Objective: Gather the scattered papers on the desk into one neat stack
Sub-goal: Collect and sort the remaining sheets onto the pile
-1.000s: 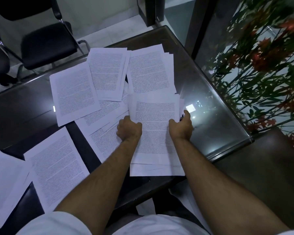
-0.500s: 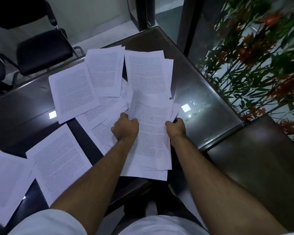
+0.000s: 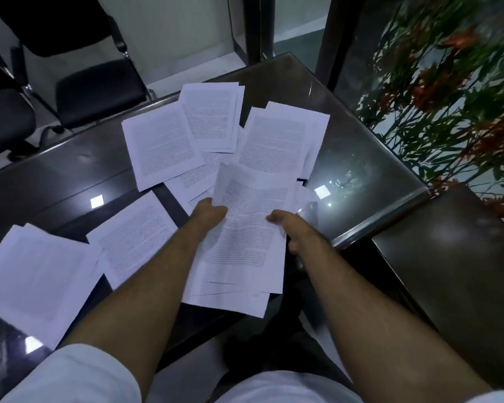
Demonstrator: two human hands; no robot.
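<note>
1. A person's left hand (image 3: 208, 212) and right hand (image 3: 293, 228) each grasp one side of a partly gathered bundle of printed sheets (image 3: 242, 242), held at the near edge of the desk (image 3: 70, 175), right of centre. Its edges are uneven and fanned.
2. The task looks roughly one-third done. Left to collect: overlapping sheets at the far centre (image 3: 186, 141), one sheet near left (image 3: 134, 237), and a small pile at the far-left near corner (image 3: 32, 274).
3. The paper is thin, white, flexible and text-covered. The desk is dark and glossy with a reflective glass top.
</note>
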